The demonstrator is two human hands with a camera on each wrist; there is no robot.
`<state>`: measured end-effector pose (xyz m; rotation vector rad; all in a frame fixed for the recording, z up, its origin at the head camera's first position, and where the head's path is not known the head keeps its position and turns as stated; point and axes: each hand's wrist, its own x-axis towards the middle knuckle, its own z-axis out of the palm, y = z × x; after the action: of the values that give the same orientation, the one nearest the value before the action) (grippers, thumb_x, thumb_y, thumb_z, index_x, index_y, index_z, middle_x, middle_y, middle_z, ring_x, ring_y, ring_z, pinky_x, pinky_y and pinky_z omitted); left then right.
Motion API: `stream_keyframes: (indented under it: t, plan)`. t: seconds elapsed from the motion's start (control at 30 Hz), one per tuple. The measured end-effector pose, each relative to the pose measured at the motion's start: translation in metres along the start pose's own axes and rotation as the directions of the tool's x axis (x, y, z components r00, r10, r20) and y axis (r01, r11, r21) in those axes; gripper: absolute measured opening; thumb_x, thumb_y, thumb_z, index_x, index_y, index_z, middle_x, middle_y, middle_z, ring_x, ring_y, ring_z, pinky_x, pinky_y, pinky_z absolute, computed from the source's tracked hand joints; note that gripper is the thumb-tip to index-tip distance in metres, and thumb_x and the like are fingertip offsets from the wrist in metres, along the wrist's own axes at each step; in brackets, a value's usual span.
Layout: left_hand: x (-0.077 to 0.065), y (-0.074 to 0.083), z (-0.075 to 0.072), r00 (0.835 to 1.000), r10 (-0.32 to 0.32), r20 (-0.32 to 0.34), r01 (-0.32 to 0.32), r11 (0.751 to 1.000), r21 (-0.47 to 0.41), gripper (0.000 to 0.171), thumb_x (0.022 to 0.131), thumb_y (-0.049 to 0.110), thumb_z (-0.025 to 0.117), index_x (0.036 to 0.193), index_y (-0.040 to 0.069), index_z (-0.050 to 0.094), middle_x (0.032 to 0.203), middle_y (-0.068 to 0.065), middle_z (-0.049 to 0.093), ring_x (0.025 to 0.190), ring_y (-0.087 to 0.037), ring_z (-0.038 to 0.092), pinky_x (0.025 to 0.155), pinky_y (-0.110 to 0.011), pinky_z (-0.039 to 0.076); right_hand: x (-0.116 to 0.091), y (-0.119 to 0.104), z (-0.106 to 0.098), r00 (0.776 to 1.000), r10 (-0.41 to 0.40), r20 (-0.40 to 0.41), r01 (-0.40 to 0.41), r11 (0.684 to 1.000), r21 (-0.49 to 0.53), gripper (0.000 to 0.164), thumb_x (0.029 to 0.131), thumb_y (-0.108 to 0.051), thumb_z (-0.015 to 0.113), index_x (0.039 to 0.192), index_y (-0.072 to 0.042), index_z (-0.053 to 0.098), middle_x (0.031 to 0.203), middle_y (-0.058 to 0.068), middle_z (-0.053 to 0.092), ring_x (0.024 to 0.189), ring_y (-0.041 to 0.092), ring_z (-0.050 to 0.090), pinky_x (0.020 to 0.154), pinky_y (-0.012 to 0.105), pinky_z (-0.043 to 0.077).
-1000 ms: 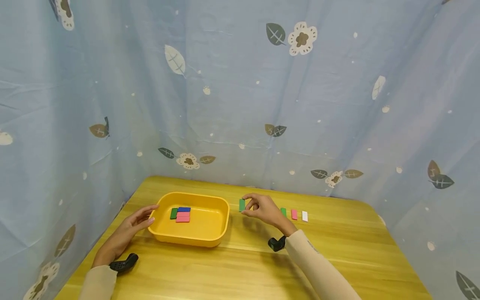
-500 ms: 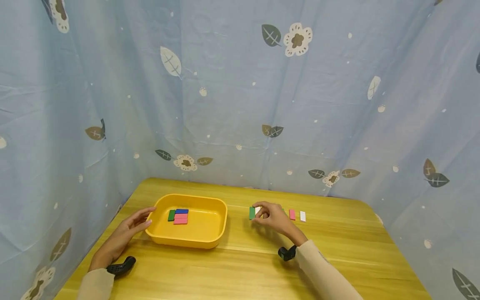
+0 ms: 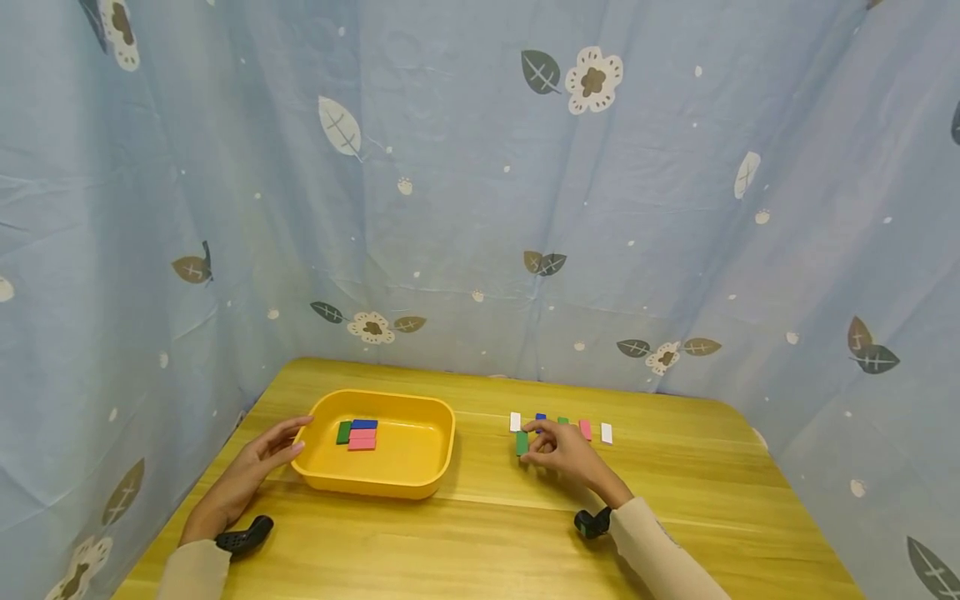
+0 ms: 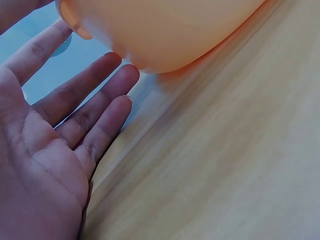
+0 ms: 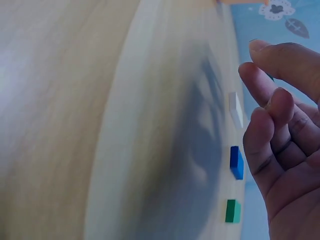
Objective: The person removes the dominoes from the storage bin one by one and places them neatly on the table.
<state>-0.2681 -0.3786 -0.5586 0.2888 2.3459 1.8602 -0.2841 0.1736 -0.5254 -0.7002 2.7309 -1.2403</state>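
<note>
My right hand (image 3: 566, 454) pinches a small flat green block (image 3: 522, 443) between thumb and fingertips, over the table in front of a white block (image 3: 515, 422). In the right wrist view the fingers hide nearly all of the pinched block. My left hand (image 3: 247, 471) is at the left end of a yellow plastic bin (image 3: 435, 487), fingertips right at its rim. The left wrist view shows those fingers (image 4: 95, 100) fairly straight beside the bin's outer wall. Inside the bin lie a dark green block (image 3: 343, 432), a blue block (image 3: 365, 424) and pink blocks (image 3: 362, 445).
Right of the white block, a row continues with a blue block (image 5: 236, 163), a green block (image 5: 232, 211), a pink block (image 3: 585, 429) and another white block (image 3: 607, 433). A patterned blue curtain (image 3: 465, 208) hangs behind the wooden table (image 3: 420, 542).
My right hand has carried the green block rightward and closer to me, away from the bin. The white and blue blocks behind it have come into view. My left hand stays at the bin.
</note>
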Motion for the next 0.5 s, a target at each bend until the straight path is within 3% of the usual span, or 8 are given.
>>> stream_keyframes:
  t: [0.3, 0.5]
  plan:
    - [0.0, 0.001, 0.002, 1.0, 0.001, -0.004, -0.001, 1.0, -0.009, 0.056, 0.108, 0.032, 0.057, 0.16, 0.018, 0.039, 0.161, -0.005, 0.032, 0.13, 0.001, 0.038, 0.094, -0.011, 0.038, -0.011, 0.01, -0.004, 0.998, 0.053, 0.023, -0.054, 0.997, 0.057, 0.048, 0.091, -0.024, 0.082, 0.131, -0.003, 0.066, 0.087, -0.006, 0.073, 0.07, 0.015, 0.065, 0.058, 0.025, 0.051]
    - [-0.001, 0.001, 0.003, 1.0, 0.024, -0.01, -0.024, 1.0, -0.013, 0.056, 0.108, 0.031, 0.056, 0.159, 0.017, 0.039, 0.16, -0.005, 0.035, 0.129, 0.004, 0.04, 0.095, -0.011, 0.039, -0.013, 0.015, -0.001, 0.996, 0.085, 0.035, -0.087, 0.995, 0.04, 0.048, 0.09, -0.028, 0.082, 0.131, -0.008, 0.066, 0.085, -0.008, 0.073, 0.068, 0.016, 0.065, 0.059, 0.028, 0.053]
